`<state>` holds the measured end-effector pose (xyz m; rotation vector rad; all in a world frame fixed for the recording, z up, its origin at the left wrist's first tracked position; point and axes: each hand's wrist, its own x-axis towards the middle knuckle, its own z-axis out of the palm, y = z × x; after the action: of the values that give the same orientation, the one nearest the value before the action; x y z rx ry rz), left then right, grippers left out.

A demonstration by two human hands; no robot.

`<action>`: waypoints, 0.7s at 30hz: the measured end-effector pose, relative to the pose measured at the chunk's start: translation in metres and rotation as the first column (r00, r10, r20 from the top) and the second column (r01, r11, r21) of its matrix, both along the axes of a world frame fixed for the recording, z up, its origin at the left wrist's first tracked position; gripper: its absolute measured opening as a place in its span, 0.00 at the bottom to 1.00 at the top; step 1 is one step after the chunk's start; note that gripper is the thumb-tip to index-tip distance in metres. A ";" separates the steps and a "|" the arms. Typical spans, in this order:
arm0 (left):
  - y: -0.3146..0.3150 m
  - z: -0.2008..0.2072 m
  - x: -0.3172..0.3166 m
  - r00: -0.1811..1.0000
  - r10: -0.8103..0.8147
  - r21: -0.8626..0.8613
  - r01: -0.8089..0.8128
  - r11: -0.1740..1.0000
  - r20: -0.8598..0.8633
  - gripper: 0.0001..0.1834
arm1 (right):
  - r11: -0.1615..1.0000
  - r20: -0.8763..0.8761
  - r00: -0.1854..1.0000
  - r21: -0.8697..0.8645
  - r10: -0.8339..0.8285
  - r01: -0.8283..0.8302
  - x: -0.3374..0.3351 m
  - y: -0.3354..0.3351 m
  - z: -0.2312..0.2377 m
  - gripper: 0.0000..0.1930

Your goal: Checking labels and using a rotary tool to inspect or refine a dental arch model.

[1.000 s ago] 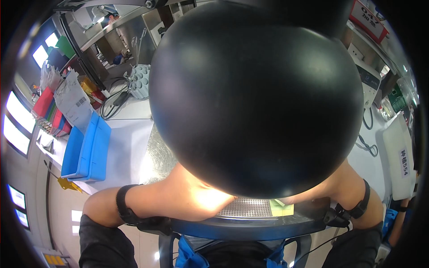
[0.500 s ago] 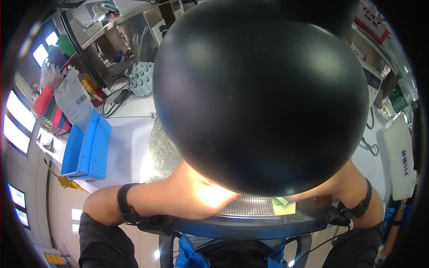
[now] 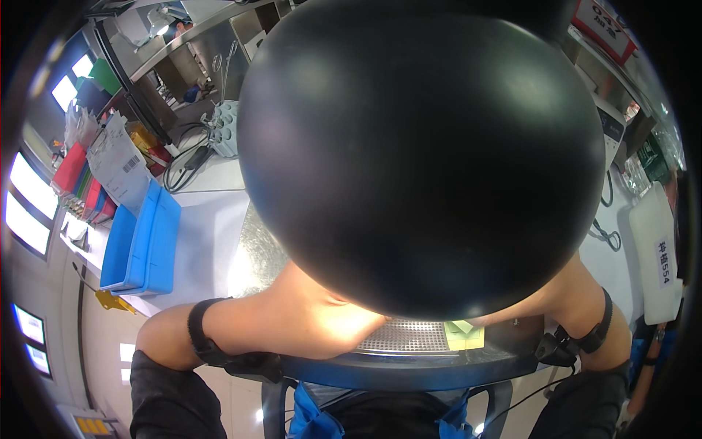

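Note:
A large smooth black dome [image 3: 424, 161] fills the middle of the view and hides most of the work spot. From the left, my left hand [image 3: 333, 325] reaches in under its lower edge, brightly lit; its fingers are hidden. My right hand [image 3: 504, 314] comes in from the other side, mostly covered by the dome, its fingers out of sight. Between them shows a perforated metal plate [image 3: 409, 336]. Pale yellow-green sticky notes [image 3: 464, 337] lie at its right end, close to my right hand. What either hand holds cannot be seen.
Blue stacked bins [image 3: 157, 241] stand at the left, beside papers and coloured folders [image 3: 80, 183]. A grey holder with round holes [image 3: 225, 130] and a black cable [image 3: 191, 159] sit behind. At right lie a white labelled case [image 3: 657, 256] and dark-handled scissors [image 3: 607, 235].
The black dome sits slightly farther left and higher in the view and covers a bit more there. My forearms have barely moved.

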<state>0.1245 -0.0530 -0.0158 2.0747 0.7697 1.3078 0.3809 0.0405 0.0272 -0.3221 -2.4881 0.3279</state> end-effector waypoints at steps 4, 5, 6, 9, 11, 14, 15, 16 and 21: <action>0.001 -0.012 0.001 0.997 -0.021 -0.041 0.024 0.999 0.071 0.08 | 0.999 -0.107 0.994 -0.038 -0.004 0.000 -0.007 -0.004 -0.006 0.17; -0.001 -0.009 0.000 0.998 -0.014 -0.055 0.018 0.998 0.064 0.08 | 1.000 -0.056 0.998 -0.015 -0.009 0.008 -0.005 -0.002 -0.002 0.17; -0.002 -0.006 0.000 0.998 -0.008 -0.070 0.012 0.997 0.057 0.08 | 1.000 -0.005 1.000 0.010 -0.015 0.015 -0.003 -0.001 0.001 0.18; -0.004 0.012 0.000 0.999 0.020 -0.022 -0.020 1.000 -0.038 0.08 | 0.998 0.018 0.998 -0.027 -0.059 0.060 -0.002 -0.003 0.001 0.18; -0.002 0.008 -0.001 0.999 0.012 0.008 -0.011 1.000 -0.036 0.08 | 1.000 -0.024 0.999 -0.014 -0.027 0.027 -0.003 -0.001 -0.001 0.18; -0.001 -0.005 -0.004 1.000 -0.001 0.018 0.001 1.000 -0.027 0.07 | 1.000 -0.090 0.996 -0.001 0.015 -0.015 -0.007 -0.003 -0.007 0.17; -0.001 -0.008 -0.004 1.000 -0.004 -0.002 0.004 1.000 -0.021 0.07 | 1.000 -0.116 0.993 0.000 0.025 -0.025 -0.007 -0.003 -0.009 0.17; -0.001 -0.008 -0.005 1.000 -0.005 -0.002 0.005 1.000 -0.022 0.07 | 1.000 -0.116 0.993 -0.001 0.024 -0.024 -0.007 -0.001 -0.008 0.17; 0.004 -0.010 -0.012 0.899 0.183 0.478 0.033 0.878 -0.398 0.09 | 0.998 -0.062 0.998 -0.069 -0.013 0.009 -0.007 -0.004 -0.004 0.14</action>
<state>0.1122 -0.0491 -0.0261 2.8257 0.7738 1.1678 0.3736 0.0366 0.0234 -0.3487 -2.4171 0.4136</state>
